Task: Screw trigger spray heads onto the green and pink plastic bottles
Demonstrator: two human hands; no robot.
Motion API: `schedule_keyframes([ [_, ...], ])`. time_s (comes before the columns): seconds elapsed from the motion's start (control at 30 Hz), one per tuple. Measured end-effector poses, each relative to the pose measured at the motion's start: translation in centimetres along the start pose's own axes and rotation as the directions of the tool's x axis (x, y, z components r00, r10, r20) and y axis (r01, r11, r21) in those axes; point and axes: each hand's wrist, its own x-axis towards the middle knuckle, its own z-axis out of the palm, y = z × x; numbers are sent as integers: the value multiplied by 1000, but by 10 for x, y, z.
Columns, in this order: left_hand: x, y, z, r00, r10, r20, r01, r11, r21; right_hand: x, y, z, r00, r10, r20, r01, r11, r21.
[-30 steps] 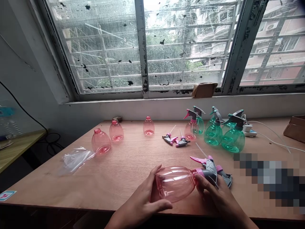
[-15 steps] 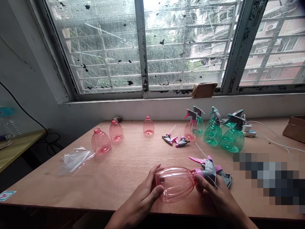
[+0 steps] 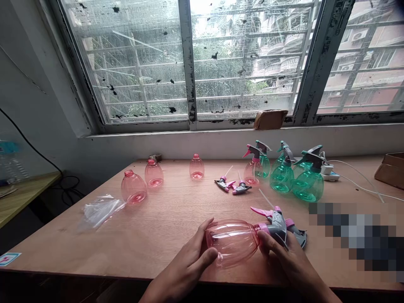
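A pink clear spray bottle (image 3: 232, 242) lies on its side near the front edge of the wooden table (image 3: 164, 219). My left hand (image 3: 189, 263) wraps round its rounded base, thumb on the near side. My right hand (image 3: 284, 261) grips the grey and pink trigger sprayer head (image 3: 277, 223) at the bottle's neck. Another trigger head (image 3: 298, 235) lies just behind my right hand.
Three open pink bottles (image 3: 134, 187) stand at the left back. Two loose trigger heads (image 3: 233, 185), a finished pink bottle (image 3: 253, 168) and several green spray bottles (image 3: 307, 179) stand at the right back. A plastic bag (image 3: 99, 210) lies left. White cables (image 3: 360, 176) run right.
My left thumb has slid along the bottle's near side and the bottle has turned slightly in my hands. Everything else is as before.
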Motion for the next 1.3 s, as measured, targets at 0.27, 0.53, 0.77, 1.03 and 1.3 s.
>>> schedule_keyframes([
  [0.27, -1, 8, 2, 999, -31, -14, 31, 1000, -3, 1, 2, -2, 999, -37, 14, 38, 998, -44],
  [0.53, 0, 0, 5, 1000, 16, -20, -15, 999, 44, 3, 3, -1, 998, -54, 30, 57, 996, -76],
  [0.77, -2, 3, 0, 1000, 22, 0, -22, 996, -83, 4, 3, -2, 998, -47, 32, 49, 997, -67],
  [1.03, 1, 6, 5, 1000, -11, -25, 12, 999, 36, 1, 4, -1, 999, -46, 14, 47, 998, -48],
  [1.3, -1, 5, 2, 1000, 5, -1, -5, 999, 50, 1, 0, -1, 999, -45, 28, 46, 998, -30],
])
